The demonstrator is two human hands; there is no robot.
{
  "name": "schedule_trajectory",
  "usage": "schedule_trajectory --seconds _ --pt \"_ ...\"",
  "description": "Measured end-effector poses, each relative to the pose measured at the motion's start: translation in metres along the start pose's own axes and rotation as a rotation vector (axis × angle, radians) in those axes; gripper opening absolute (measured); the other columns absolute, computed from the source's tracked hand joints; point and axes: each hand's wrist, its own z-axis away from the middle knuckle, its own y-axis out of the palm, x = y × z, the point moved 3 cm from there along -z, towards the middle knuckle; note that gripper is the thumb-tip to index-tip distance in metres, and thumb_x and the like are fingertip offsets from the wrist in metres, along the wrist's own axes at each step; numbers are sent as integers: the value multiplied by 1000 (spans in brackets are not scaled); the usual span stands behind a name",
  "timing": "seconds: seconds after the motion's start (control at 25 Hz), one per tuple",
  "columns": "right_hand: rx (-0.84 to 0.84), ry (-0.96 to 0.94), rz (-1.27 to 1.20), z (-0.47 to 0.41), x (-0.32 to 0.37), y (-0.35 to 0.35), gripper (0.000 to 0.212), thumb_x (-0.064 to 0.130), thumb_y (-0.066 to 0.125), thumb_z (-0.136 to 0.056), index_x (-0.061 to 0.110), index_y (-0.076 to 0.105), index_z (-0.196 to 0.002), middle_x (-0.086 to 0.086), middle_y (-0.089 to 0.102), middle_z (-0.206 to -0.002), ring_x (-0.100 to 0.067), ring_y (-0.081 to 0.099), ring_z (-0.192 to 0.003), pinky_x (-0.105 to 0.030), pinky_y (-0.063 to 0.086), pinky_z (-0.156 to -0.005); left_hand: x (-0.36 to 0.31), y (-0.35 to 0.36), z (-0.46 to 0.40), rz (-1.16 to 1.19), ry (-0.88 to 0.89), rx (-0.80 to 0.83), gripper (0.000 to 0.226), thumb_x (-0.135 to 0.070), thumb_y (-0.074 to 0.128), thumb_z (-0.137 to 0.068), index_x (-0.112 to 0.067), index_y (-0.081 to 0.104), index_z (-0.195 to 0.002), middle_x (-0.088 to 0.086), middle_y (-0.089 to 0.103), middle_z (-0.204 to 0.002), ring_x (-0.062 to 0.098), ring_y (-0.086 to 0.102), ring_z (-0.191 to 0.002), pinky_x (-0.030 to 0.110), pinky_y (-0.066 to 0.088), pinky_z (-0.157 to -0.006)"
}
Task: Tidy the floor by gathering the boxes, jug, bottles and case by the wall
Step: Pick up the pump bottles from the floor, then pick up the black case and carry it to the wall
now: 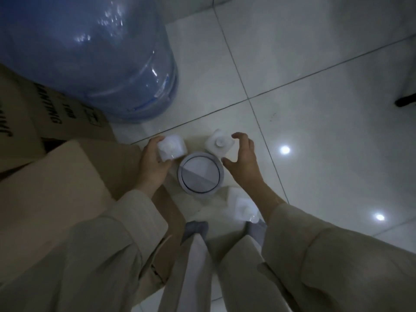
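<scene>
A big blue water jug stands at the upper left on the tiled floor. Cardboard boxes lie along the left, one with black lettering. My left hand grips a white plastic bottle from its left side. My right hand hovers open just right of a second white bottle, fingers curled around it without clear contact. Between the hands stands a round white lidded container. A third white bottle stands under my right forearm, by my feet.
Glossy white floor tiles with dark grout lines stretch to the right. A dark object pokes in at the right edge. My legs and grey socks fill the bottom middle.
</scene>
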Motion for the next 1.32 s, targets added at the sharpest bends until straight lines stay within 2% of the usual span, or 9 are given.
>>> schedule_trajectory --seconds 0.12,0.2,0.32,0.44,0.72,0.84,0.92,1.08,1.32 --pt "-6 47 -61 32 26 -24 60 -4 63 -78 7 36 -130 -15 35 -137 -8 35 -108 -1 26 -87 -29 -16 29 52 -32 -7 49 13 60 -73 -4 50 -118 22 55 -119 33 53 -115 47 44 -99" --pt "-44 41 -87 56 51 -47 57 -3 62 -79 9 38 -129 -13 39 -134 -10 39 -108 -14 34 -96 -63 -29 55 73 -22 -47 31 8 57 -72 -9 53 -97 14 59 -96 28 55 -104 42 45 -91" --pt "-115 67 -147 86 85 -85 47 1 59 -83 12 42 -125 -9 44 -131 -18 48 -109 -24 41 -92 -120 -35 97 42 -3 -138 40 4 52 -81 -10 47 -118 13 47 -126 28 48 -114 37 42 -97" --pt "-221 65 -217 115 109 -128 38 4 57 -85 14 47 -121 -6 48 -130 -21 53 -111 -22 41 -84 -190 -21 139 32 241 -94 40 4 46 -84 -15 47 -119 5 37 -134 11 39 -115 16 30 -92" --pt "-606 30 -407 248 88 -222 28 0 50 -85 20 52 -105 4 57 -105 -8 57 -88 1 41 -66 -275 59 242 -103 569 315 34 2 43 -86 -20 53 -110 -5 48 -117 9 44 -113 17 31 -94" --pt "-812 87 -459 350 40 -242 27 -5 49 -83 17 56 -96 4 62 -98 -5 58 -85 -6 44 -70 -269 101 315 -200 701 487 32 2 44 -86 -20 55 -106 -3 55 -117 7 47 -108 -6 27 -77" --pt "-938 139 -463 427 6 -243 28 -6 49 -83 19 58 -91 10 63 -93 -6 60 -86 -10 44 -72 -251 123 370 -241 768 582 31 2 44 -86 -23 54 -103 -3 56 -117 6 48 -108 -11 26 -74" --pt "-1179 268 -485 609 -64 -213 34 -6 47 -83 26 58 -81 12 64 -88 -7 62 -84 -4 45 -68 -180 151 512 -309 824 796 29 0 42 -88 -22 55 -101 -6 58 -114 6 49 -112 -1 29 -77" --pt "-1500 519 -604 863 -152 -120 34 -6 49 -85 25 60 -78 8 68 -83 -16 63 -89 -17 45 -69 -66 176 716 -452 916 1101 29 0 42 -89 -22 59 -97 -5 62 -110 9 52 -113 12 33 -85"
